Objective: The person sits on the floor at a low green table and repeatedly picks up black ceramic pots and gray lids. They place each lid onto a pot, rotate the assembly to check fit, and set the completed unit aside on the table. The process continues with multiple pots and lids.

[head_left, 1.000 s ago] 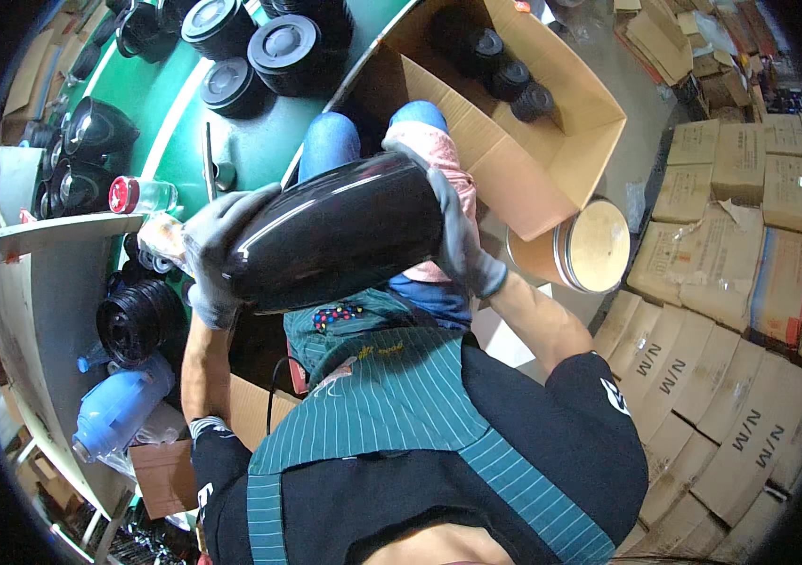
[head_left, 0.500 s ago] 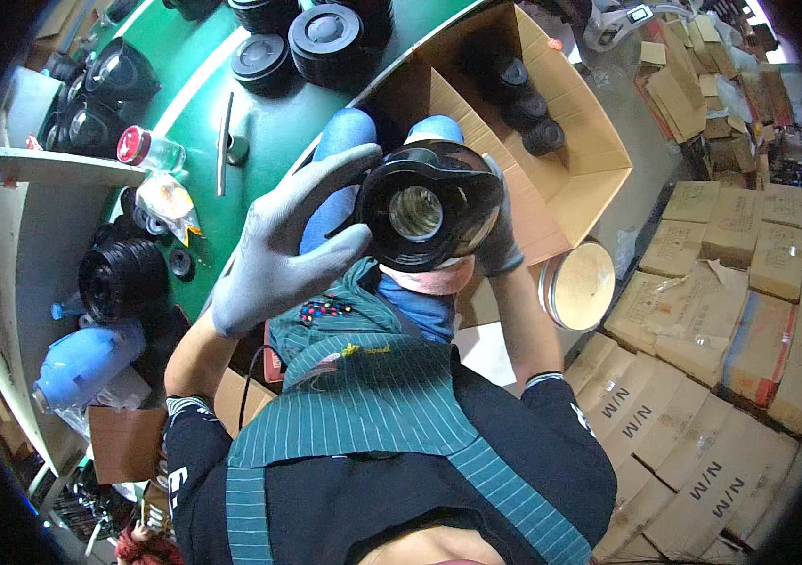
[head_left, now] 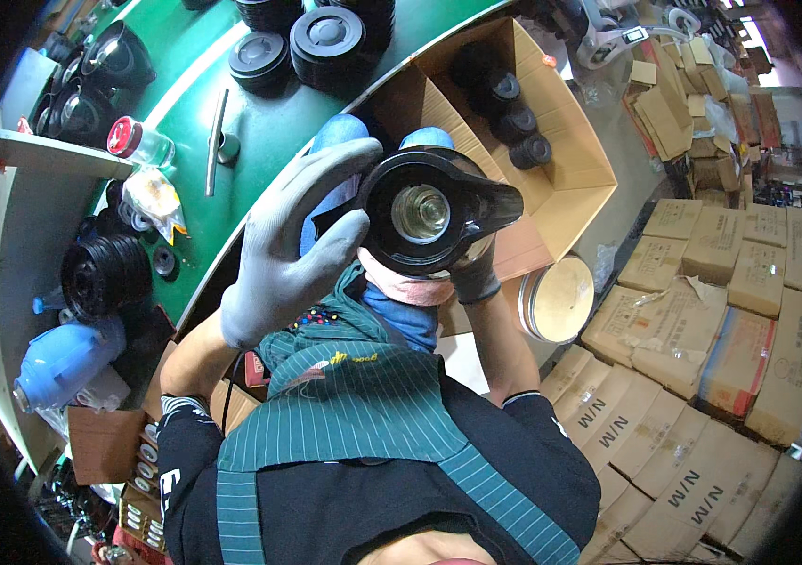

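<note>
A black jug with a pouring spout is held up toward the camera, its open mouth facing me and a shiny metal part visible deep inside. My left hand, in a grey glove, lies along the jug's left side with the fingers spread up and the thumb against the rim. My right hand, in a dark glove, grips the jug from below, mostly hidden behind it. Under the jug a pink cloth rests on my lap.
An open cardboard box with several black jugs stands ahead on the floor. A green bench at the left carries black lids, a red-capped jar and a metal tool. Stacked cartons fill the right. A blue jug lies at the left.
The jug has turned from lying sideways to pointing its mouth at me and has come closer. My left hand has slid from gripping its body to resting open along its rim.
</note>
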`<act>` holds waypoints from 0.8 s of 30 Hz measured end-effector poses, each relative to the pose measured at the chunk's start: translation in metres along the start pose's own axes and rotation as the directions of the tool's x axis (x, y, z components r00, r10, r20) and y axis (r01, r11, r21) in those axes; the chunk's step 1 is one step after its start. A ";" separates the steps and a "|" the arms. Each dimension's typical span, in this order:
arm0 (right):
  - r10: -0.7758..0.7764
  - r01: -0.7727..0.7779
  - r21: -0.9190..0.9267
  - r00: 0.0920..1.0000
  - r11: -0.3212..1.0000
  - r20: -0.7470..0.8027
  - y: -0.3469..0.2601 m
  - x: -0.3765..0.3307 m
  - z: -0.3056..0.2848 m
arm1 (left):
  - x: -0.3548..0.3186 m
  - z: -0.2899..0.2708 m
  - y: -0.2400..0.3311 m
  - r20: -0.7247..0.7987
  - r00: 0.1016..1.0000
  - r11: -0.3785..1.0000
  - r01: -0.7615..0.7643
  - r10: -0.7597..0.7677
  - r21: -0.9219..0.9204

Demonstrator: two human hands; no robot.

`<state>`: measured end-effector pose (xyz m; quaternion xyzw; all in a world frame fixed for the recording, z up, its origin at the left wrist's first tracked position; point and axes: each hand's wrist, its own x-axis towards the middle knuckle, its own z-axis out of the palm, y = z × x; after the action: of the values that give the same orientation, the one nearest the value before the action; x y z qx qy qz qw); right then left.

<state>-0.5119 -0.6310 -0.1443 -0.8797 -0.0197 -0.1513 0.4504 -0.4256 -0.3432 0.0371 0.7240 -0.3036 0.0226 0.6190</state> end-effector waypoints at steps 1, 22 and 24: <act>-0.034 0.032 -0.097 0.999 0.995 -0.019 0.000 -0.003 0.000 | 0.002 -0.001 0.019 -0.060 0.998 1.000 0.002 -0.002 0.004; 0.442 -0.242 0.906 0.894 0.347 0.069 -0.020 -0.020 0.012 | 0.000 0.034 -0.017 -0.051 0.605 0.518 -0.632 0.794 0.577; 0.453 -0.230 0.962 0.880 0.149 0.140 -0.018 -0.023 0.012 | -0.004 0.038 -0.014 -0.089 0.631 0.579 -0.635 0.771 0.511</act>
<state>-0.5341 -0.6081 -0.1429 -0.3769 0.1333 -0.0799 0.9131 -0.4353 -0.3755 0.0147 0.6456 -0.4570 0.4462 0.4186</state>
